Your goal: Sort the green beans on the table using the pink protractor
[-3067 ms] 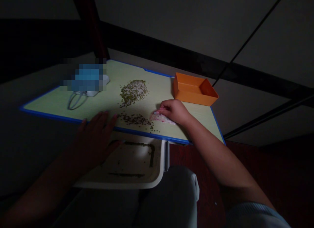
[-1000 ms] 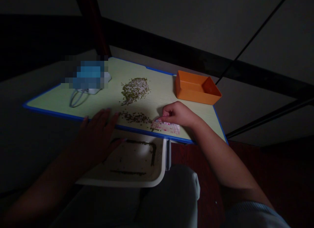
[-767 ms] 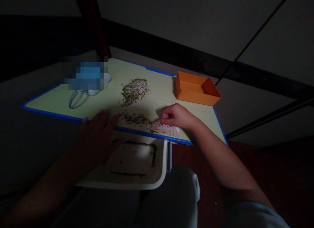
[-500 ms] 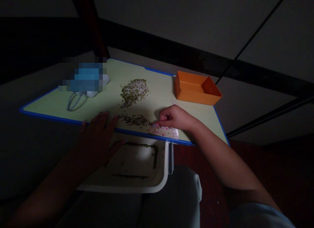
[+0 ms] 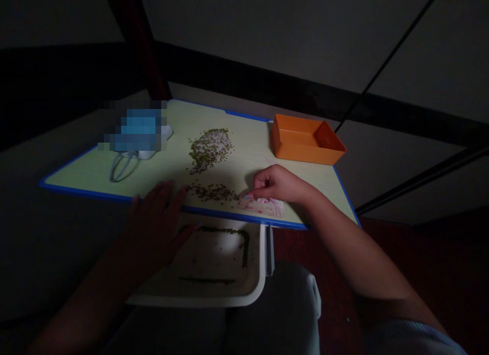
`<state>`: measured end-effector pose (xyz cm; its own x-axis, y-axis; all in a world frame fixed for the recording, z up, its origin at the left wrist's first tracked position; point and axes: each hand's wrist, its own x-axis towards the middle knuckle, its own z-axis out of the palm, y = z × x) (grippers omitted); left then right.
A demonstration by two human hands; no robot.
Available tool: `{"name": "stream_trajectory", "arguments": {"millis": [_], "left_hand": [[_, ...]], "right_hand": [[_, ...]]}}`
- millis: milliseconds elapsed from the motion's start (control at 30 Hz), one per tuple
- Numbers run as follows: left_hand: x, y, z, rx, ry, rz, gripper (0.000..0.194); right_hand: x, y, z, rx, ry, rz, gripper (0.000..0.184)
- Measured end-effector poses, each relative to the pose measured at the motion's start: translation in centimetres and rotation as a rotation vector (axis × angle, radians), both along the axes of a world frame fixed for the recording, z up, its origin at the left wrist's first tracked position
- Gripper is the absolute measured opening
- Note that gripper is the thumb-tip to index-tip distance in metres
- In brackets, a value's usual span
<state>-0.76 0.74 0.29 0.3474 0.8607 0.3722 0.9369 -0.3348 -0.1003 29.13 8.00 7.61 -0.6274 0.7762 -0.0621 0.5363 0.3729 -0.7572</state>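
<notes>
My right hand [image 5: 277, 184] is closed, pinching the upper edge of a clear, half-round protractor with pink markings [image 5: 262, 207]. The protractor lies low over the board near its front edge; the fingers cover part of it. Just left of it spreads a thin band of small dark grains [image 5: 212, 192]. Farther back on the board is a larger heap of small greenish, bean-like grains [image 5: 211, 147]. My left hand [image 5: 155, 222] is in shadow, fingers spread, its tips at the board's front edge left of the dark grains. It holds nothing that I can see.
The pale yellow board [image 5: 252, 141] has a blue rim. An orange box [image 5: 307, 148] stands at its back right. A blurred-out blue item with a looped cord [image 5: 124, 166] sits at left. Below the front edge is a white tray [image 5: 244, 299] with dark grains along its inner edges.
My right hand has drawn the protractor toward the board's front edge, then slightly right. A few loose grains near that edge no longer show there. The left hand stays in place.
</notes>
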Motion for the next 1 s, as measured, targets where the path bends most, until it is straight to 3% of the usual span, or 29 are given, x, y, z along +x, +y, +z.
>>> {"name": "stream_trajectory", "arguments": {"millis": [133,433,767,1000], "left_hand": [[0.0,0.0,0.1,-0.029,0.012,0.023,0.072],[-0.1,-0.2,0.1,-0.088,-0.029,0.01,0.074],[-0.8,0.2,-1.2,-0.041,-0.066,-0.032,0.071],[-0.9,0.3,-1.1,-0.025,-0.031,-0.017,0.069]], "right_hand": [[1.4,0.5,0.2,-0.076,0.018,-0.014,0.042],[3.8,1.7,0.9,-0.004,0.161,-0.328,0.046],[0.8,0.8,-0.6,-0.198,0.121,-0.044,0.05],[0.0,0.9,-1.4,-0.012,0.025,-0.051,0.043]]}}
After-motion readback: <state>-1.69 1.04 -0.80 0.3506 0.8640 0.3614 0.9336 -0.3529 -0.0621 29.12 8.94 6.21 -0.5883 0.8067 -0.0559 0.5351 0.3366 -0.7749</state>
